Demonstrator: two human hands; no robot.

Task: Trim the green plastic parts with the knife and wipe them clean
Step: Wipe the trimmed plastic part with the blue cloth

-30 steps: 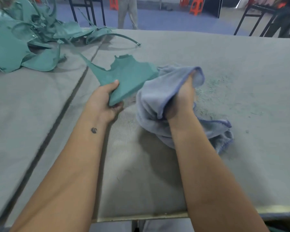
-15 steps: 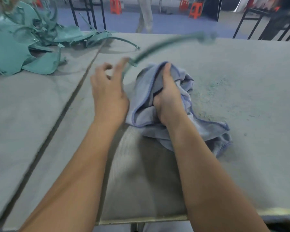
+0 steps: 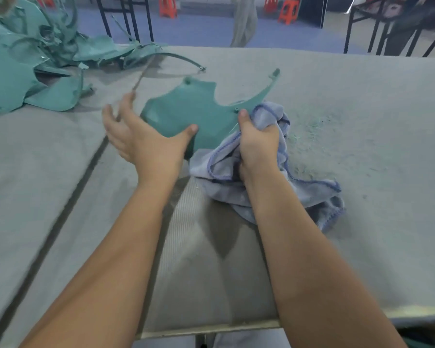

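I hold a flat green plastic part (image 3: 194,110) with a long curved arm up over the grey table (image 3: 362,101). My left hand (image 3: 146,139) has its thumb on the part's near edge, and its blurred fingers spread past the left side. A thin blurred sliver (image 3: 140,80) sticks up from those fingertips; I cannot tell what it is. My right hand (image 3: 258,144) clutches a bunched blue-grey cloth (image 3: 269,192), with its thumb pressed on the part's right edge. No knife is clearly visible.
A heap of green plastic parts and offcuts (image 3: 35,61) covers the table's far left. Green shavings (image 3: 319,126) are scattered to the right of the cloth. A dark seam (image 3: 68,202) runs down the table. Beyond the far edge are black table legs, orange stools (image 3: 288,11) and a standing person's legs.
The part has been flipped: it lay under my left hand, swung through the air edge-on, and now faces me flat between both hands. My right hand kept hold of the cloth.
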